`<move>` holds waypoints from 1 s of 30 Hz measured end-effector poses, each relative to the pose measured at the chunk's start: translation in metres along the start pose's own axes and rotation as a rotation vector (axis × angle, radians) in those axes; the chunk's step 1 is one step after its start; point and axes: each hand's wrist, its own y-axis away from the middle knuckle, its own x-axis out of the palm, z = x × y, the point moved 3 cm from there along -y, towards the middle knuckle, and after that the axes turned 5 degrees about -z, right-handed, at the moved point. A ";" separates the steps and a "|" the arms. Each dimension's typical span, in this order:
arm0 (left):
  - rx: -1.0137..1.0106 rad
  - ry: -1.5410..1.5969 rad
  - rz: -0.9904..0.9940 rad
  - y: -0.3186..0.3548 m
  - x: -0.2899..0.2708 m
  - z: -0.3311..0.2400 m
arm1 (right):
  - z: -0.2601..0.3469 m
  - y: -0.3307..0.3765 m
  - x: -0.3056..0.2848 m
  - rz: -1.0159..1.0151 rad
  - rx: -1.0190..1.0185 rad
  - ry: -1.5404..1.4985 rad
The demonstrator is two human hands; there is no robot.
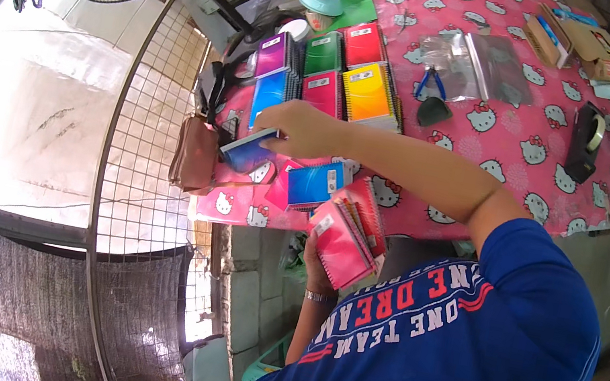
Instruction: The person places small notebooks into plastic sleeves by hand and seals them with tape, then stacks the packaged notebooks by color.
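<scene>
A stack of pink spiral notebooks (345,238) is clasped in the left hand (315,262), just beyond it a blue notebook (248,149) is pinched in the right hand (296,128), and farther off rows of coloured notebooks (329,76) are laid on the pink tablecloth (510,137).

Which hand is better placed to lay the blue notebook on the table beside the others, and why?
The right hand. It already grips the blue notebook above the pink tablecloth, close to the rows of notebooks. The left hand is lower, occupied holding a stack of pink notebooks.
</scene>
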 end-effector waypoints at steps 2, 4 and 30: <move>-0.104 -0.031 0.064 -0.007 0.024 0.013 | 0.013 0.032 -0.039 0.222 0.037 -0.164; -0.117 -0.101 0.134 -0.020 0.030 0.028 | 0.016 0.069 -0.057 0.356 -0.094 -0.284; 0.111 -0.687 0.711 -0.088 0.176 0.173 | -0.015 0.389 -0.150 -0.499 0.583 -0.021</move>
